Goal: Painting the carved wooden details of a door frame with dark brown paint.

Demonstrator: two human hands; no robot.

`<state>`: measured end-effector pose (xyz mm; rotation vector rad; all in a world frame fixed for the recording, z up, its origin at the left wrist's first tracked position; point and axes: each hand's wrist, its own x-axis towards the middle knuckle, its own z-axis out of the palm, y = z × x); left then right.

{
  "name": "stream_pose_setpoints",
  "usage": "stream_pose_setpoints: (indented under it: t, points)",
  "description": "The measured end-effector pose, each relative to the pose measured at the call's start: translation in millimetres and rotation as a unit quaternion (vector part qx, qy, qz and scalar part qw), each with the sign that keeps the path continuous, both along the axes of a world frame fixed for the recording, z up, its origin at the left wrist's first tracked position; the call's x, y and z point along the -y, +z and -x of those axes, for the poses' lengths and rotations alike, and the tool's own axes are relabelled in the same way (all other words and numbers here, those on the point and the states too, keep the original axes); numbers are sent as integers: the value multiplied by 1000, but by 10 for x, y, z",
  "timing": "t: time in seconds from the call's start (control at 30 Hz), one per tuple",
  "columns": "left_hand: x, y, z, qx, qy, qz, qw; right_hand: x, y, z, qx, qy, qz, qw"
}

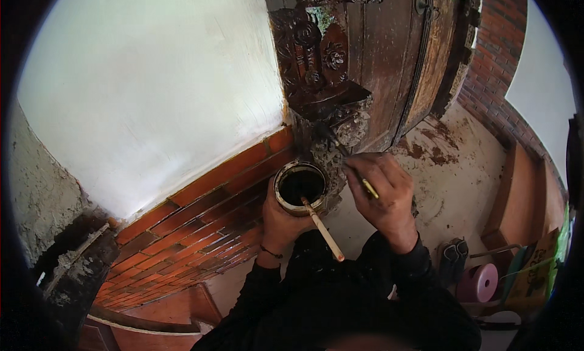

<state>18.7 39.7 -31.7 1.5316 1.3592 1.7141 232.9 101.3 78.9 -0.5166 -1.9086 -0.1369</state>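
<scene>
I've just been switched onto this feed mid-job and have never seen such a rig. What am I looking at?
No machine here: these are a person's bare hands. The single picture comes from the left of two head-worn fisheye cameras looking down, so straight edges bend near the rim. The left hand holds an open jar with dark contents and a wooden stick leaning in it. The right hand holds a slim brush, pointed toward the carved doorframe. Dark smears mark the pale floor.
</scene>
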Motion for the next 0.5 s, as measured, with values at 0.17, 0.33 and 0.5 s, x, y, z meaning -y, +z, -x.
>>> stream_pose_setpoints:
  t: [0.17, 0.33, 0.5]
  points:
    - [11, 30, -49, 42, -10, -11, 999, -2, 188, 26, 15, 20, -29, 999]
    - [25, 44, -83, 67, -15, -30, 997, -27, 150, -40, -13, -9, 5, 1000]
    - [22, -23, -44, 60, -2, -25, 998, -67, -223, -48, -35, 23, 61, 997]
